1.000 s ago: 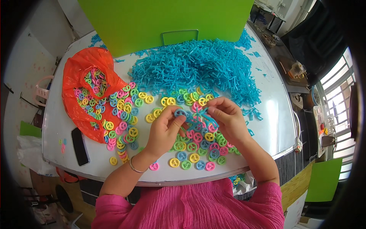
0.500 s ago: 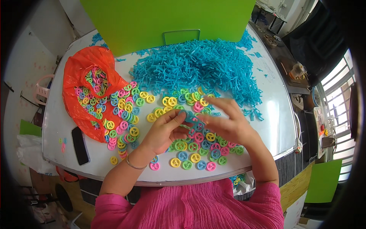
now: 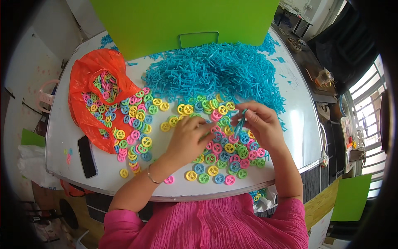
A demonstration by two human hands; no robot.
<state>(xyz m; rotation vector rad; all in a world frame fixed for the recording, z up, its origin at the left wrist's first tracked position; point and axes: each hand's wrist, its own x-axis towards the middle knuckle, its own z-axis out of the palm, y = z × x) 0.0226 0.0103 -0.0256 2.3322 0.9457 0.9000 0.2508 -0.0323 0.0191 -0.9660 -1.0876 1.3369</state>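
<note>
Hands over the coloured rings (image 3: 215,159)
Left hand (image 3: 188,139) lies flat, palm down; right hand (image 3: 259,124) pinches a blue stick (image 3: 239,124); table's near edge (image 3: 182,195) bare.

I see a crumpled orange plastic bag (image 3: 89,89) lying open at the bench's (image 3: 290,103) left (coloured discs spilling out) and a dark phone screen (image 3: 86,156) just below it.
</note>
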